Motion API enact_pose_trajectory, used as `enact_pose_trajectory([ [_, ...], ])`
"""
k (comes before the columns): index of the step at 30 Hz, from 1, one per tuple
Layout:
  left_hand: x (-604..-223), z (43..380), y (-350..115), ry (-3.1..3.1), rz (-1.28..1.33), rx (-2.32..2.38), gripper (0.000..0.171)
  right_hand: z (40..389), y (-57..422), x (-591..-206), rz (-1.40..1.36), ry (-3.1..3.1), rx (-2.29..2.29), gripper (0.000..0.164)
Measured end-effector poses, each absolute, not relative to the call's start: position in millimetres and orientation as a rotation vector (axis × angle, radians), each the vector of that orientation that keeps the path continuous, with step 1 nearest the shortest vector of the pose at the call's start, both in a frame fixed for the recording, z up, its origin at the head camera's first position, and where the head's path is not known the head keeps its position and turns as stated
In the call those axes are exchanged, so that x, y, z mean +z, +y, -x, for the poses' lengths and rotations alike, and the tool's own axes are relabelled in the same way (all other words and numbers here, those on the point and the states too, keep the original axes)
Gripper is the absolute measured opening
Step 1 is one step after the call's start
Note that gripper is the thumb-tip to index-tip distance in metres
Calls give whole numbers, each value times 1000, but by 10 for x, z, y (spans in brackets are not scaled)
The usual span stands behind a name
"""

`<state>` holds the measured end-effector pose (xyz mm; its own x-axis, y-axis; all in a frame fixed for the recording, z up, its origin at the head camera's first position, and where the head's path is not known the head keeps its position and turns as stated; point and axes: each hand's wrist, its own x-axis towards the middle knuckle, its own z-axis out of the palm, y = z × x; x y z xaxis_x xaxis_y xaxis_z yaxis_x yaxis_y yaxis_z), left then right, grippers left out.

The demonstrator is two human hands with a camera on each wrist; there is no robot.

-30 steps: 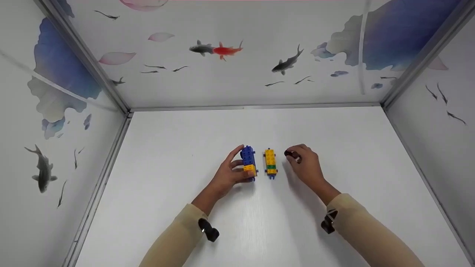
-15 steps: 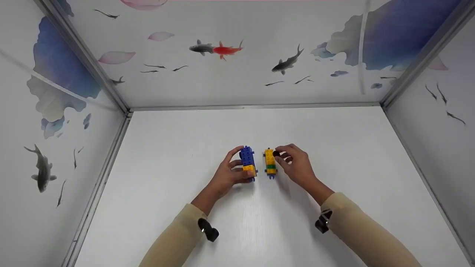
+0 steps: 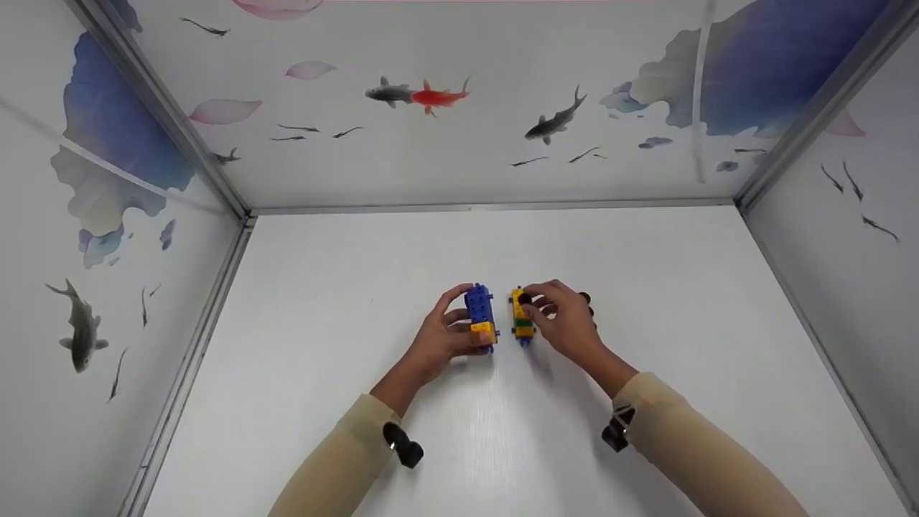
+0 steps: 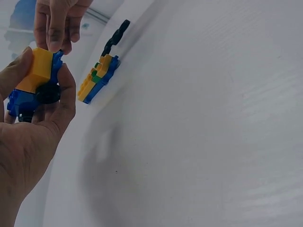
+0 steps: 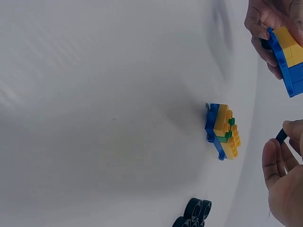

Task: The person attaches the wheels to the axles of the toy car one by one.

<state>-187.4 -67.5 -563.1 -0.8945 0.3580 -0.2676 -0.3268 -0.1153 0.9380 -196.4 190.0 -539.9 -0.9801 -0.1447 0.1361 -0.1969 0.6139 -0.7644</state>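
Note:
My left hand (image 3: 441, 337) grips a toy train car (image 3: 479, 309) of blue and yellow building blocks, held raised over the table. A black wheel (image 4: 48, 93) shows on its side in the left wrist view. Between thumb and fingertips of my right hand (image 3: 571, 323) is a small black wheel (image 5: 281, 136). A second toy car (image 5: 222, 131), with yellow and green blocks on a blue base, stands on the table between the hands. In the head view the pinched wheel overlaps this second car, which has no black wheels on its visible side.
Several loose black wheels (image 5: 195, 212) stand together on the white table (image 3: 344, 273), largely hidden behind my right hand in the head view. Panels (image 3: 467, 172) painted with fish and petals enclose the table at the back and both sides.
My right hand has moved left with the black wheel, from beside the second car to over it, uncovering part of the loose wheels. The left hand holds its car nearly still.

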Motion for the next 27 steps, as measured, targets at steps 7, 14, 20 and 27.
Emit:
enact_pose_trajectory([
  [7,-5634,1875,-678,1717,-45,2059,101,1962,1830,-5384,-351,-2732,1364,32],
  [14,-5632,1865,-677,1730,-65,2047,102,1954,1751,-5354,-409,-2750,1405,34],
  [20,-5610,1848,-666,1749,-64,2038,103,1957,1702,-5348,-450,-2747,1430,34],
  [27,-5651,1861,-664,1756,-61,2035,103,1987,1704,-5382,-425,-2729,1490,32],
])
